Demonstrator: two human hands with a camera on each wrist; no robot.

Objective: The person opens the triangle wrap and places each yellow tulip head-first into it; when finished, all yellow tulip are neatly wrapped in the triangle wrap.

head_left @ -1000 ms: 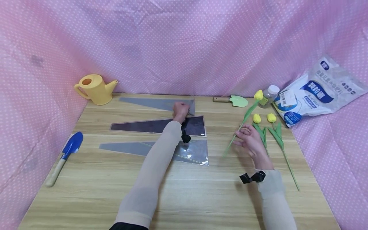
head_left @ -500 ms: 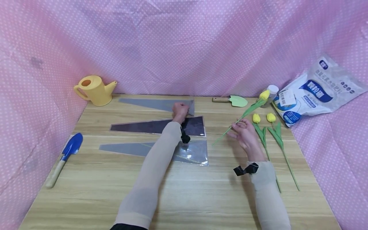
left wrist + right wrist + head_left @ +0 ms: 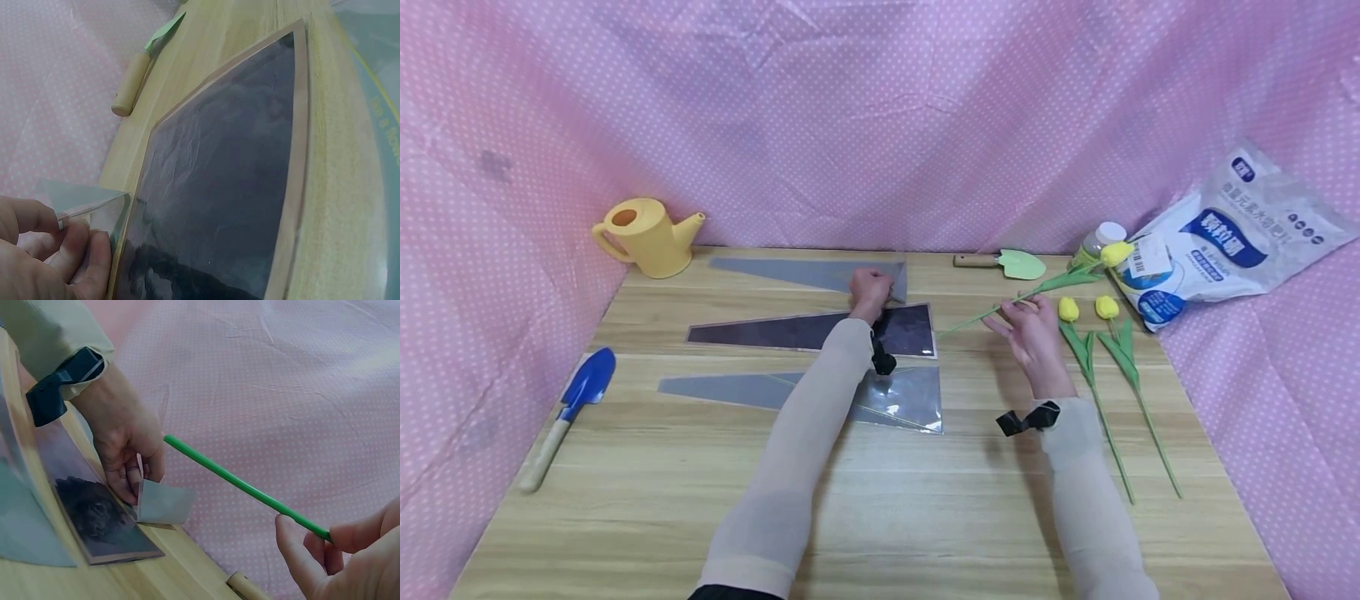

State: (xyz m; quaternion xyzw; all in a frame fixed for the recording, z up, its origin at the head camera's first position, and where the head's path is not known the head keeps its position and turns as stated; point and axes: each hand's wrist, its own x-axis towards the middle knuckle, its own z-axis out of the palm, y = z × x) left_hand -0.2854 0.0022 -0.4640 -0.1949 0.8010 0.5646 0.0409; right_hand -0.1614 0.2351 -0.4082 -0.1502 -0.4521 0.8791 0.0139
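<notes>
At the far side of the table, my left hand (image 3: 871, 292) pinches the wide open end of a grey tapered flower sleeve (image 3: 775, 268); its clear film is lifted at the fingers in the left wrist view. My right hand (image 3: 1033, 335) holds a yellow tulip (image 3: 1067, 280) by its green stem (image 3: 231, 478), between thumb and fingertips. The bloom points right and the stem's cut end points left, towards the sleeve's mouth. Nearer to me lie a dark tapered sleeve (image 3: 775, 330) and another grey one (image 3: 722, 388), partly under my left arm.
Two more yellow tulips (image 3: 1082, 354) lie at the right. Behind them are a small jar (image 3: 1107, 235) and a white printed bag (image 3: 1225, 237). A green trowel (image 3: 1021, 264) lies at the back, a yellow watering can (image 3: 658, 242) stands back left, and a blue trowel (image 3: 591, 377) lies left.
My right hand has moved left and slightly away from me, and the tulip has turned from steep to nearly level, its stem end nearing the sleeves. My left hand has stayed in place.
</notes>
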